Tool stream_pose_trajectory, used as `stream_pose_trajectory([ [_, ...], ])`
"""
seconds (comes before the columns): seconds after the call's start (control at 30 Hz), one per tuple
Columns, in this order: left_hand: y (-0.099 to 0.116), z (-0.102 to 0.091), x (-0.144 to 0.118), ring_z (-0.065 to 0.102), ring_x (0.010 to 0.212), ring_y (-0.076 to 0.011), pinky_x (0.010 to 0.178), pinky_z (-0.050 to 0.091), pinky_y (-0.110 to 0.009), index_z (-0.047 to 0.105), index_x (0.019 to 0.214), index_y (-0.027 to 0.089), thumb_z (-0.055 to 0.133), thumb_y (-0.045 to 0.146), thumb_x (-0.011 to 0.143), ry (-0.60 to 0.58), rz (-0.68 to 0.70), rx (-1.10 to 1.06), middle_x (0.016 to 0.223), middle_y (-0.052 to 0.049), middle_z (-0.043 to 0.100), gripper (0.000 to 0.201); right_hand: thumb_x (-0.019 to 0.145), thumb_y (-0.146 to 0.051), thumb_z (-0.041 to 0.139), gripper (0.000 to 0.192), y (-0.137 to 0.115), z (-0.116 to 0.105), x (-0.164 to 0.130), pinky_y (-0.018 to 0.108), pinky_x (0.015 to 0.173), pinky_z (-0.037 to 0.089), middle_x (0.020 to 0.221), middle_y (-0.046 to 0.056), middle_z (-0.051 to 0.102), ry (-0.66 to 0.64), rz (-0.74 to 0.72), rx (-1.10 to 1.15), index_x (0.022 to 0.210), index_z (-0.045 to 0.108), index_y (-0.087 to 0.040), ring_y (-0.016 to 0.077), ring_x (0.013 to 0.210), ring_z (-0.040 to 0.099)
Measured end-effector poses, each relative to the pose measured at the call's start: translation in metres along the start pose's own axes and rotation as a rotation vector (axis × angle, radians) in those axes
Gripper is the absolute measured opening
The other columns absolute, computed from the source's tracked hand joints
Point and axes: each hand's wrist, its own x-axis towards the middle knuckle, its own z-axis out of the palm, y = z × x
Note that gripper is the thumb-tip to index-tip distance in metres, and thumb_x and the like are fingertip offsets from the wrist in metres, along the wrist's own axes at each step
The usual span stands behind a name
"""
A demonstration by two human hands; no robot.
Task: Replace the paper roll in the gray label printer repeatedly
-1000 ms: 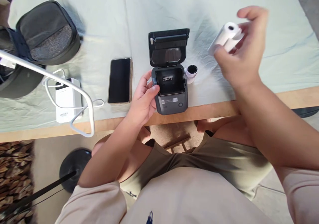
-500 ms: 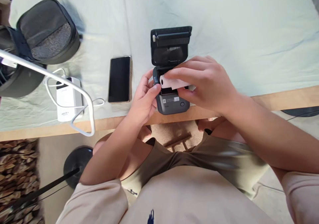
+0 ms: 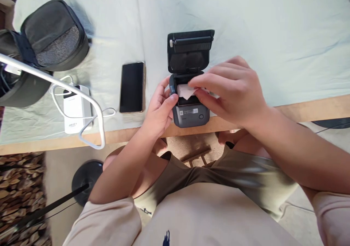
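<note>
Phone (image 3: 132, 87) left of printer (image 3: 190, 107), power bank (image 3: 74, 109), pouch (image 3: 51, 34)

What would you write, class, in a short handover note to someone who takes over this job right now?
Left hand: grips the printer's left side, steadying it at the table edge.
Right hand: fingers on the paper roll, which sits in the open bay.
Lid: up, tilted back.
Done: roll is in the bay, loose end showing.
Left: probably feed the paper end out and shut the lid.
Nearby, untouched: phone, power bank, bag.
</note>
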Motion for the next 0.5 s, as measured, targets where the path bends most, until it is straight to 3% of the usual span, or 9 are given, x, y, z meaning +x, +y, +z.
stream_pose_trajectory([
  [0.13,0.0018,-0.0006,-0.0009,0.077,0.124,-0.0327,0.090,0.069,-0.038,0.059,0.140,0.028,0.089,0.059,0.088,-0.008,-0.033,0.012,0.121,-0.004,0.079,0.067,0.112,-0.030,0.053,0.027,0.0009,0.0008,-0.0049,0.040,0.092,0.045,0.093,-0.003,0.081,-0.045,-0.167,0.088,0.099,0.077,-0.029,0.0195,0.100,0.074],
  [0.23,0.0013,0.0001,-0.0023,0.079,0.114,-0.0276,0.085,0.067,-0.033,0.059,0.143,0.030,0.096,0.054,0.082,-0.009,-0.003,0.053,0.124,-0.005,0.078,0.075,0.111,-0.035,0.057,0.023,0.0035,0.0005,-0.0077,0.040,0.091,0.045,0.096,-0.003,0.083,-0.066,-0.232,0.136,0.100,0.077,-0.029,0.0199,0.105,0.074],
  [0.37,0.0005,0.0012,-0.0047,0.079,0.099,-0.0210,0.084,0.065,-0.029,0.059,0.145,0.034,0.100,0.043,0.079,-0.020,0.001,0.115,0.125,-0.002,0.078,0.079,0.111,-0.037,0.054,0.029,0.0059,-0.0030,-0.0084,0.040,0.088,0.046,0.090,0.000,0.079,-0.033,-0.124,0.131,0.095,0.075,-0.027,0.0209,0.099,0.073],
  [0.5,0.0001,0.0021,-0.0054,0.079,0.097,-0.0228,0.083,0.065,-0.032,0.059,0.145,0.033,0.100,0.045,0.079,-0.018,0.011,0.119,0.122,-0.003,0.077,0.078,0.110,-0.037,0.051,0.028,0.0093,-0.0075,-0.0061,0.042,0.089,0.049,0.098,0.003,0.079,-0.025,-0.023,0.129,0.103,0.076,-0.027,0.0240,0.102,0.073],
])
